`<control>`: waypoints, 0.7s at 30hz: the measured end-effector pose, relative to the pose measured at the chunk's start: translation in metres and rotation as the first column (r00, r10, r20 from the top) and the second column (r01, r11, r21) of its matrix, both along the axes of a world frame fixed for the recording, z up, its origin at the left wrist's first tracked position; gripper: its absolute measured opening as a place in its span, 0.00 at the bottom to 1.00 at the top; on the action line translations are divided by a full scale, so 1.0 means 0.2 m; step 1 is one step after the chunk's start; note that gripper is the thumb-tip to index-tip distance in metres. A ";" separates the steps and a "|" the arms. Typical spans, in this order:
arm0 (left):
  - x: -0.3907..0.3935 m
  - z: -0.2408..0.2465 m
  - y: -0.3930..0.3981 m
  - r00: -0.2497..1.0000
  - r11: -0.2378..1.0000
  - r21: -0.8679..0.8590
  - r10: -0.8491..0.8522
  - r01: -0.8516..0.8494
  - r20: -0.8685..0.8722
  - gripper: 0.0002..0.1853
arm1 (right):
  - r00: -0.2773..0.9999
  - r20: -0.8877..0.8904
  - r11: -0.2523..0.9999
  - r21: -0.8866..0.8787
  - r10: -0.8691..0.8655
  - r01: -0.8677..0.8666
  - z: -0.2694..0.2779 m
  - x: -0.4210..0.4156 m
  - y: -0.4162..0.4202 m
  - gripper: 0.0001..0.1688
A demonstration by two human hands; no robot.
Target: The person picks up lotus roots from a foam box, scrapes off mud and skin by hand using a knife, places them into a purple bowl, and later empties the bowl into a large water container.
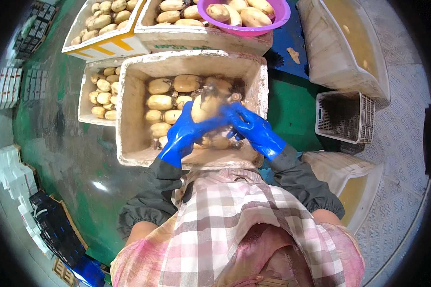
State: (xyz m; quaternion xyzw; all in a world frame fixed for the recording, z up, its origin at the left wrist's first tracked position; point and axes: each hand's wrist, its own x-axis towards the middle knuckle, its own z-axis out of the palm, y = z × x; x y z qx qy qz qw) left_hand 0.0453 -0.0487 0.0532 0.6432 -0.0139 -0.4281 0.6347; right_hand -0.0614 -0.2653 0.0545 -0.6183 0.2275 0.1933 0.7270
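Observation:
Inside a large, worn styrofoam box [136, 68] before me lie several rows of lotus root segments [160, 102]. My left hand [186, 125], in a wet blue rubber glove, grips a pale lotus root [200, 110] above the rows. Its fingers reach across under the root towards the right. My right hand [249, 123], gloved the same way, is curled close to the left fingertips at the root's right side. Motion blur hides what, if anything, the right fingers hold. Dark ends and joints [237, 96] show on roots behind the hands.
A smaller foam box [84, 104] of roots adjoins on the left. Beyond stand two more filled boxes [208, 39], with a purple basin [285, 16] of roots on one. To the right are a plastic crate [319, 125] and two tubs [319, 46] of murky water.

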 end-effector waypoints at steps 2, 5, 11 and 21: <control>0.00 -0.05 0.08 0.983 0.986 0.154 0.030 -0.058 0.182 0.48 | 0.998 -0.013 0.997 -0.046 0.064 -0.064 0.15 0.02 0.02 0.31; 0.02 -0.03 0.17 0.943 0.963 0.268 -0.098 0.009 0.319 0.48 | 0.969 -0.051 0.969 -0.027 0.242 -0.244 0.23 0.02 0.11 0.29; 0.06 -0.03 0.32 0.910 0.906 0.389 -0.292 0.166 0.293 0.49 | 0.954 -0.042 0.944 0.164 0.295 -0.285 0.05 0.05 0.14 0.30; 0.07 0.00 0.52 0.968 0.971 0.181 -0.187 0.157 0.168 0.48 | 0.999 0.023 0.921 -0.389 0.041 -0.029 0.04 0.01 0.21 0.23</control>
